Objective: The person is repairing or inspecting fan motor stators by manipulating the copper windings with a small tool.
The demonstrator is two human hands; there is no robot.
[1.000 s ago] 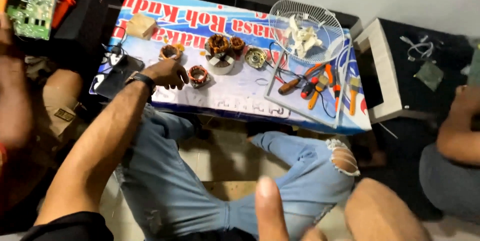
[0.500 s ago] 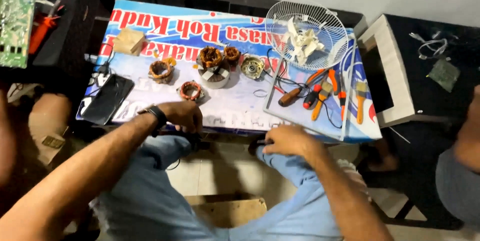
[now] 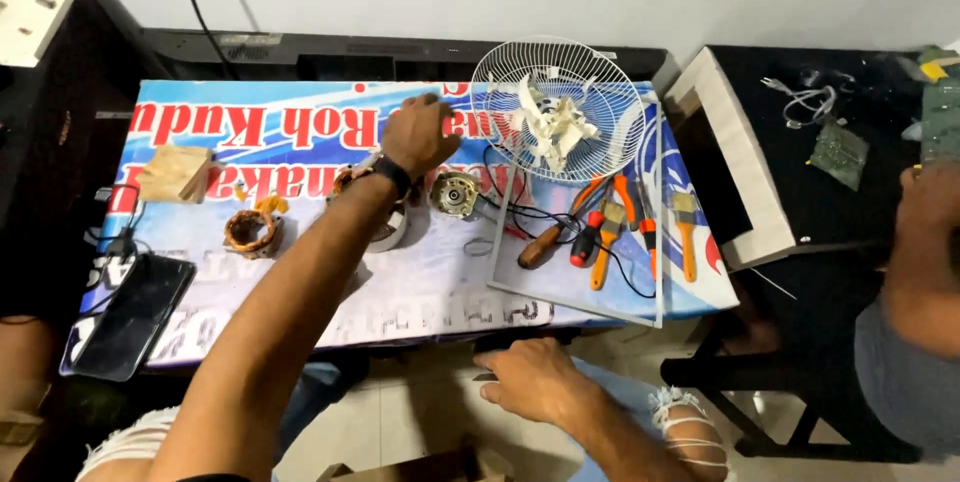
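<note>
While the left hand [image 3: 420,135] reached across the table [image 3: 420,292], its fingers were curled loosely downward over the banner [image 3: 300,127] near the far edge, holding nothing I could see; whether the tips touched the cloth was hidden. Just under the wrist sat a motor [image 3: 456,193] and, mostly hidden by the forearm, a white part [image 3: 392,230]. The forearm passed right over these, so a drop of the arm could have knocked them or dragged the motor's wires. A copper stator [image 3: 250,232] lay left of the arm, apart. The fan guard [image 3: 558,107] stood just right of the hand; a sideways swing could have clipped it. The right hand [image 3: 535,379] rested empty, fingers spread, at the near edge. The phone [image 3: 128,317] overhung the near-left corner, easy to nudge off.
</note>
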